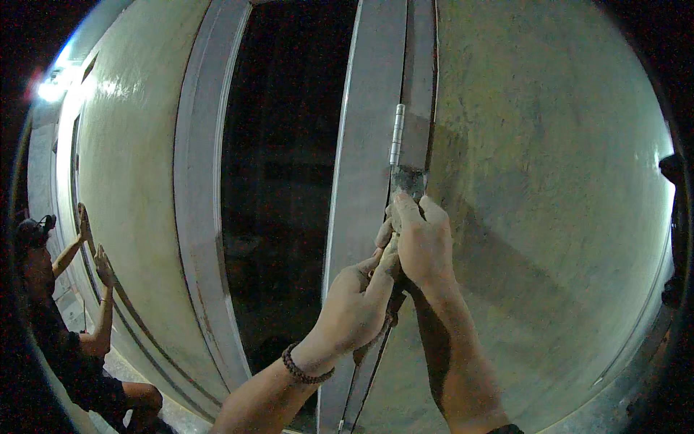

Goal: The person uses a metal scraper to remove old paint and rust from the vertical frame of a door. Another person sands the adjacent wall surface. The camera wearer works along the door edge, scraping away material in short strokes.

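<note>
My right hand (425, 242) is closed on a flat, dark grey, square-edged piece (410, 181), held against the grey door frame (417, 87) just below a metal hinge (397, 134). Whether the piece is a scraper blade or a folded sheet, I cannot tell. Below and to the left, my left hand (359, 296) is also closed, its fingertips meeting those of my right hand; what they grip, if anything, is hidden. A dark beaded bracelet (303, 367) circles my left wrist.
A dark glass pane (282, 181) fills the frame left of the hinge. Rough greenish plaster wall (535, 217) runs to the right, with arm shadows on it. At far left, another person (58, 325) holds both hands up against the pale wall (137, 181). A bright lamp (50, 90) glares above.
</note>
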Demonstrator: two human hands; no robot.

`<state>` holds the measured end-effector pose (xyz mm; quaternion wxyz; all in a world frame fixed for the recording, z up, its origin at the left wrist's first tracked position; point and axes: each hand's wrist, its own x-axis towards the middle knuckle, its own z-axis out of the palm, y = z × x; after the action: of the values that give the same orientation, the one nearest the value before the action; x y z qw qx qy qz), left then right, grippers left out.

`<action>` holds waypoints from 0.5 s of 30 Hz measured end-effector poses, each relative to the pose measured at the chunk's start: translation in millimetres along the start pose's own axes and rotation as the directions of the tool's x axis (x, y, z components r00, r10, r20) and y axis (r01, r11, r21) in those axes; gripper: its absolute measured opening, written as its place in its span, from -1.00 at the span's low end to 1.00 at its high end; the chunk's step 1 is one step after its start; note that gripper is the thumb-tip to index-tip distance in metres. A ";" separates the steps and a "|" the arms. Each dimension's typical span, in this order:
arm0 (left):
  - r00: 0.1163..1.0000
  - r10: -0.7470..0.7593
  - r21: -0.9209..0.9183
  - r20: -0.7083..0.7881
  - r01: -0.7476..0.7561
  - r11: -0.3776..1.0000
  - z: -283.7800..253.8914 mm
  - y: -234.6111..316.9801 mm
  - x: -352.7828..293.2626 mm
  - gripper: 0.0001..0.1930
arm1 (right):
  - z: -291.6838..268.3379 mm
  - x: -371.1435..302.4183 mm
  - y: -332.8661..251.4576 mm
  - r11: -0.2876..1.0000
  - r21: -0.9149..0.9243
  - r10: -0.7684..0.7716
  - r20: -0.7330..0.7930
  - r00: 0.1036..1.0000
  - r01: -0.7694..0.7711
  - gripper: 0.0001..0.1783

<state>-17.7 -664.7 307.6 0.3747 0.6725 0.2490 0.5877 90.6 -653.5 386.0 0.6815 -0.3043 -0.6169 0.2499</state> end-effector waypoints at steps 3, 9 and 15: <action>0.994 -0.104 -0.058 0.043 0.107 0.993 1.1 1.2 -2.3 -0.52 | -1.0 -3.1 3.3 0.999 0.018 0.042 -0.019 0.999 -0.042 -0.63; 0.995 -0.085 -0.056 0.046 0.088 0.995 3.3 -3.8 -9.8 -0.58 | -6.4 -6.9 11.8 1.000 -0.023 -0.015 -0.013 1.000 0.015 -0.62; 1.000 -0.004 -0.056 0.014 0.005 0.998 8.4 -0.5 0.3 -0.54 | -7.5 4.2 6.9 1.000 0.028 -0.009 -0.004 1.000 0.009 -0.66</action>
<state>-9.3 -665.9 307.2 0.3966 0.6652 0.2312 0.5889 98.8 -646.5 383.5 0.6879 -0.2924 -0.6135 0.2548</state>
